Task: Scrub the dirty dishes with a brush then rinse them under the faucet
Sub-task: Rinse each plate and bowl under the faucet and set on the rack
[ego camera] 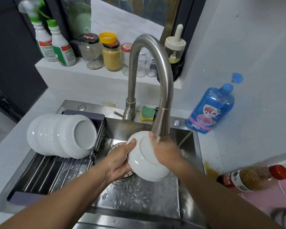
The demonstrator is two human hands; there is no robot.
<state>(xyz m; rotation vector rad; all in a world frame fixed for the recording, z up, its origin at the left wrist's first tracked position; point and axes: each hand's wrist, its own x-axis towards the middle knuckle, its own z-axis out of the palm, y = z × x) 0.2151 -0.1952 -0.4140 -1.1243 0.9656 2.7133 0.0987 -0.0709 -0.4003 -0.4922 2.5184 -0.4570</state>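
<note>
Under the faucet (157, 90) spout we hold a white bowl (147, 161) tilted, underside toward us, so the stream reaches it. Our left hand (120, 161) grasps its left rim, fingers curled around the edge. Our right hand (165, 151) lies flat on the bowl's right side under the water, fingers extended, likely rubbing it. No brush visible, so we judge this the rinse step. Left of the faucet, stacked bowls (61, 135) lean on the rack (53, 171). A sponge (148, 113) sits just right of the faucet base; a soap bottle (211, 109) stands further right.
</note>
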